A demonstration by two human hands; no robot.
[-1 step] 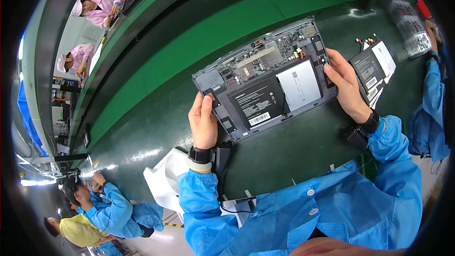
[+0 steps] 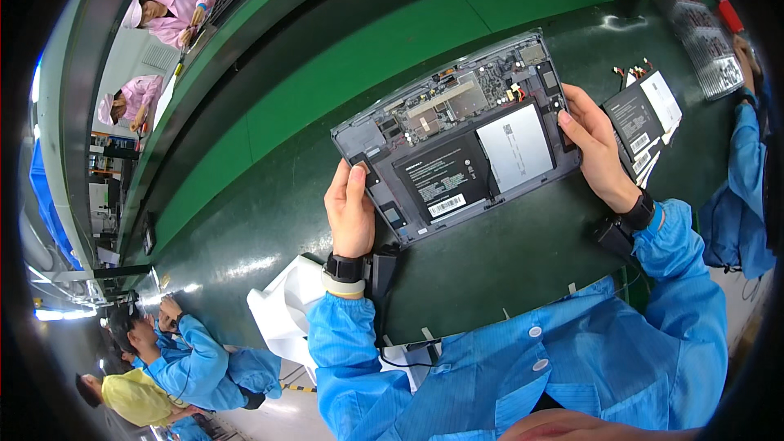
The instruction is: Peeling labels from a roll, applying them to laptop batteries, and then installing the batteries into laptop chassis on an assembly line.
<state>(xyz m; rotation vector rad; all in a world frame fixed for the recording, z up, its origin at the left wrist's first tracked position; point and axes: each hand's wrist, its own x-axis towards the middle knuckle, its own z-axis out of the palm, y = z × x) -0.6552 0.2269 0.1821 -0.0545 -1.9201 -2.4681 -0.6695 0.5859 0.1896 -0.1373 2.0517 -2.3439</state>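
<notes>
Held by both its short ends above the dark green bench is an opened tablet [image 2: 384,188], tilted with its right end farther away. Its bare circuit board [image 2: 457,102] runs along the far side. A flat battery [image 2: 445,171], part black and part silver, fills the near side. My left hand [image 2: 351,208] grips the left end, thumb on top of the frame and fingers mostly underneath. On the right end, my right hand [image 2: 596,143] clasps the edge the same way, its thumb near a corner part. Red and yellow wires [image 2: 514,93] show near the board's right part.
Several spare batteries [image 2: 641,118] with wire leads lie stacked to the right on the bench [image 2: 498,253]. Clear plastic trays [image 2: 702,41] stand at the far right beside a co-worker's arm. White sheeting [image 2: 286,302] hangs over the near left edge. Other people work at left.
</notes>
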